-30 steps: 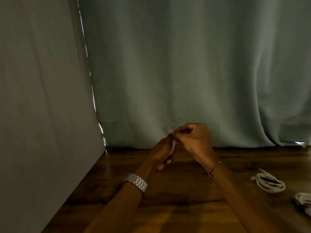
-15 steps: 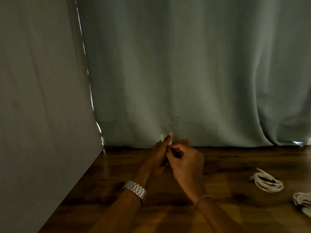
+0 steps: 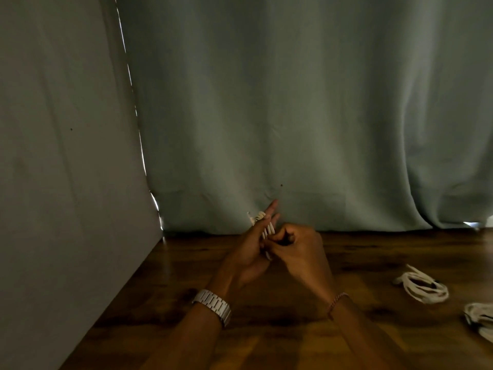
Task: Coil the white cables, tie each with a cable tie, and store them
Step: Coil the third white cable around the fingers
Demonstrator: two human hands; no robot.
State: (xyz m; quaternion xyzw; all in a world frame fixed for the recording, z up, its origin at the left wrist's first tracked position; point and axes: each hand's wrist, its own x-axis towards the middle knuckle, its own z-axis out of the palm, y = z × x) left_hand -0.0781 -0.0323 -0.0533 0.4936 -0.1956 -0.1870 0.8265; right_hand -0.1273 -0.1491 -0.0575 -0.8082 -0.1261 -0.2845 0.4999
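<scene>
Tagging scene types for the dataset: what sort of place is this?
Probably a home room, with the person working at a wooden table pushed against a grey-green curtain and a plain wall. Coiled white cables lie on the wood.

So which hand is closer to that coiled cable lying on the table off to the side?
The right hand. The coiled cable lies to its right on the wooden table; the left hand sits farther away, beyond the right one.
</scene>
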